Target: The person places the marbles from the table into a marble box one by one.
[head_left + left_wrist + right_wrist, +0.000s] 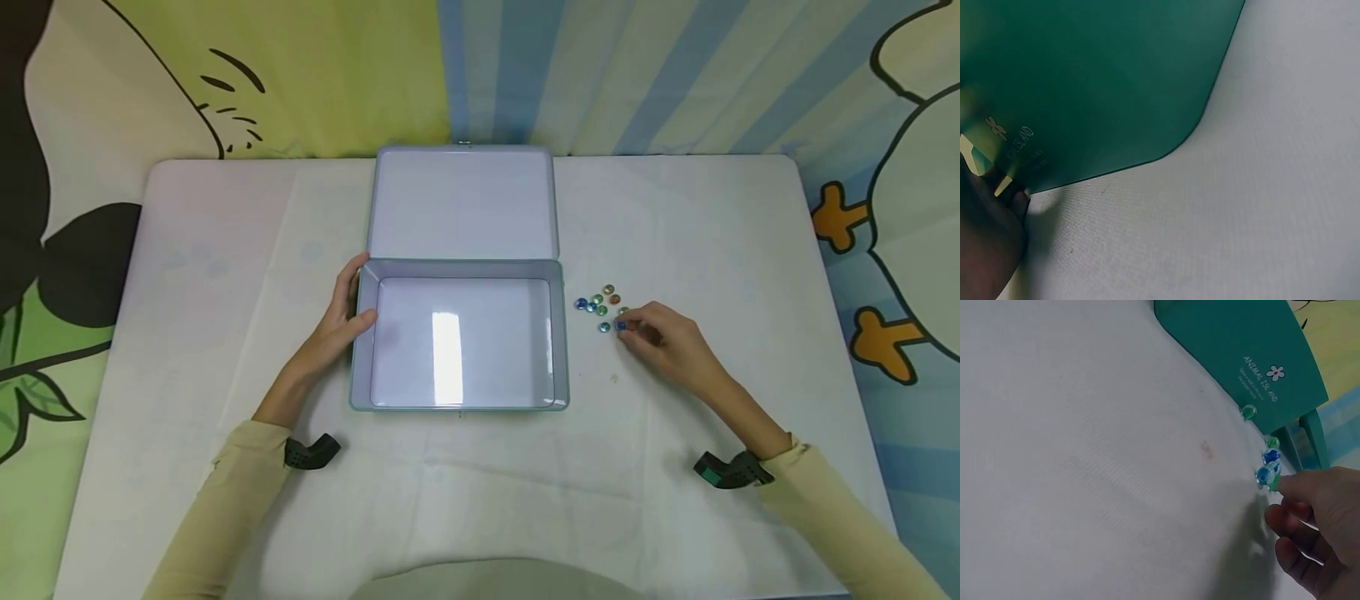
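Note:
An open tin box (pixel 495 350), pale inside and green outside, sits mid-table with its lid (pixel 465 204) folded back. My left hand (pixel 330 333) grips its left wall, thumb over the rim and fingers along the outside. The box's green side (pixel 1116 94) fills much of the left wrist view. To the right of the box, my right hand (pixel 667 346) pinches a blue glass marble (pixel 620 326) between thumb and index finger. Several other marbles (pixel 597 299), blue, green and amber, lie in a loose cluster beside those fingertips.
A white cloth (pixel 720 242) covers the table. Printed cartoon curtains (pixel 600 75) hang behind it and at both sides. Each wrist carries a dark camera (pixel 733 471). The box's right side (pixel 1272 362) bears lettering and a flower.

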Demonstrator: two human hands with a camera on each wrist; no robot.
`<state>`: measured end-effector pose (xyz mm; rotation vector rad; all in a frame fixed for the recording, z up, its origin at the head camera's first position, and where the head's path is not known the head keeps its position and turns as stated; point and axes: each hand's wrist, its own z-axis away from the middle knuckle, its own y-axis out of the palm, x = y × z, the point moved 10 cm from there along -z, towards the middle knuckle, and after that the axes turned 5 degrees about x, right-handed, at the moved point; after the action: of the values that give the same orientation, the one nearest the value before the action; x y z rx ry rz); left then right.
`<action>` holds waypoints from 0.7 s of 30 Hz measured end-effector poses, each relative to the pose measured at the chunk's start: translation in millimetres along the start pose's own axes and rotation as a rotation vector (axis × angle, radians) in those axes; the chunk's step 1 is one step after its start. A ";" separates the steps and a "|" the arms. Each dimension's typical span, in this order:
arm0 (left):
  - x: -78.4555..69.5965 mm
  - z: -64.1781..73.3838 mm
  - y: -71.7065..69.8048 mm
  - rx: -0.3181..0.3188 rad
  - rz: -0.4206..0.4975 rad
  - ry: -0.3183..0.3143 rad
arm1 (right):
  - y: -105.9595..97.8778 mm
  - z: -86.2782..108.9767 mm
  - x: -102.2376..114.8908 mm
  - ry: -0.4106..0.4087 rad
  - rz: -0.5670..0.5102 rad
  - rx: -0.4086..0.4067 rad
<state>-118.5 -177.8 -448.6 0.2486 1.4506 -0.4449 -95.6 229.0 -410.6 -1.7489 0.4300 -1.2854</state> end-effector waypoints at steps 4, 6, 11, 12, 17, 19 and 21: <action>0.8 0.2 -0.1 0.002 0.001 -0.006 | -12.2 -6.7 16.5 -0.042 -0.026 -0.023; 1.4 0.6 0.0 0.004 0.004 -0.010 | -18.1 -10.8 25.3 -0.056 -0.069 -0.026; 1.5 0.7 -0.4 0.004 0.009 -0.013 | -25.0 -22.5 49.8 -0.066 -0.219 0.017; 1.7 0.6 -0.5 0.003 0.009 -0.013 | -25.0 -25.1 55.3 -0.069 -0.244 0.032; 2.2 0.2 -0.5 0.002 0.010 -0.011 | -21.2 -38.7 82.3 -0.094 -0.316 0.116; 1.9 0.1 -0.4 0.004 0.014 -0.008 | -18.5 -43.9 91.5 -0.105 -0.330 0.150; 1.9 0.1 -0.1 0.005 0.016 -0.006 | -15.7 -48.8 100.2 -0.117 -0.340 0.179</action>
<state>-118.4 -178.2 -450.4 0.2624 1.4407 -0.4362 -102.4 144.2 -337.0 -1.7821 -0.0536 -1.3983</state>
